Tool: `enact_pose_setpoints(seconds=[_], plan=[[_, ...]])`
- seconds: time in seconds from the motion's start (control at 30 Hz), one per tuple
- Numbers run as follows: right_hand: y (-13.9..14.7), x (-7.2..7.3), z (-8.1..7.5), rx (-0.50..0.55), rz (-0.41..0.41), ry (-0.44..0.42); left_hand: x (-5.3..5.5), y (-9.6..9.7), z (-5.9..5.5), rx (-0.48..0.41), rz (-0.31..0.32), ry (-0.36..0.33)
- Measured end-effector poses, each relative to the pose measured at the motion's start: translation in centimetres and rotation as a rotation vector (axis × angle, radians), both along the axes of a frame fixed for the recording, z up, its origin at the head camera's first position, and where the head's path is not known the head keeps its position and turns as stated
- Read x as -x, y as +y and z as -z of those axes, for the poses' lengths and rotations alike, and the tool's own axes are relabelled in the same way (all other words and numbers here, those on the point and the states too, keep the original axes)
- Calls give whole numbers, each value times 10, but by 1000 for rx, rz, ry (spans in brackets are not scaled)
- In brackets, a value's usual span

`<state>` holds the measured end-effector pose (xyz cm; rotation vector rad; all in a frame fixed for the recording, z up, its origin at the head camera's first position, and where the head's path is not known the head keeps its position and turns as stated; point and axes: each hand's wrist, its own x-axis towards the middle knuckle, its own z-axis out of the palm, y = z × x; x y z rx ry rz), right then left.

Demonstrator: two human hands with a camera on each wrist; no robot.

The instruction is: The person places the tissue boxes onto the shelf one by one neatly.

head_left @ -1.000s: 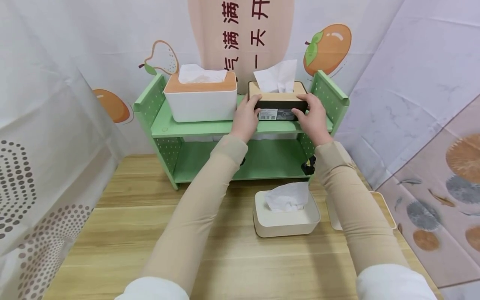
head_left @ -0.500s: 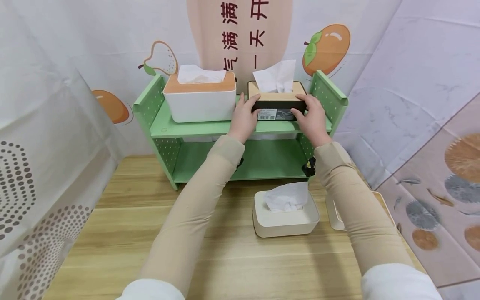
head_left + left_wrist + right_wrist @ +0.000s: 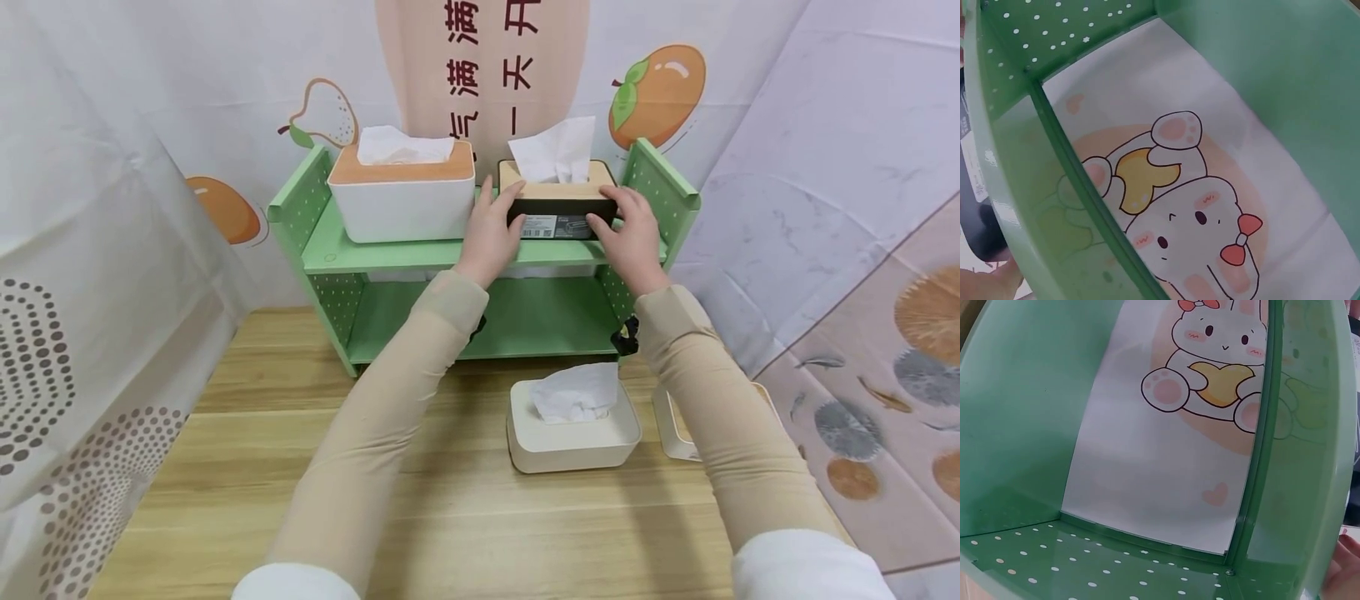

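A black tissue box (image 3: 558, 207) with a pale wood lid and a white tissue stands on the upper shelf's right half. My left hand (image 3: 491, 233) holds its left front corner, thumb on the front, one finger on the lid edge and another pointing up beside the box. At the right front corner, my right hand (image 3: 632, 237) grips it, thumb on the labelled front and fingers over the lid edge. To the left stands a larger white tissue box (image 3: 405, 212) with an orange-brown wood lid. Both wrist views mostly show the lower shelf, with only bits of each hand.
The green two-tier shelf (image 3: 390, 257) has perforated sides and stands at the back of the wooden table (image 3: 300, 433). In front lies a cream tissue box (image 3: 573, 458). A wood-and-white container (image 3: 678, 442) is partly hidden behind the right forearm.
The black tissue box stays in about the same place. The left hand's fingers have spread a little, one now raised beside the box. My right forearm has shifted slightly to the right.
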<state>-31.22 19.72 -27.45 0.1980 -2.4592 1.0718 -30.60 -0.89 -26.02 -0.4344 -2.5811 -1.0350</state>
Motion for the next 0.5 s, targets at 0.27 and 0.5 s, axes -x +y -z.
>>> enact_pose_setpoints(seconds=[0.27,0.5], plan=[[-2,-10,-7,16,1,39,-12,1,2,22,31,111],[-4,-22,-8,14,-23,146,-27,4,5,27,89,132]])
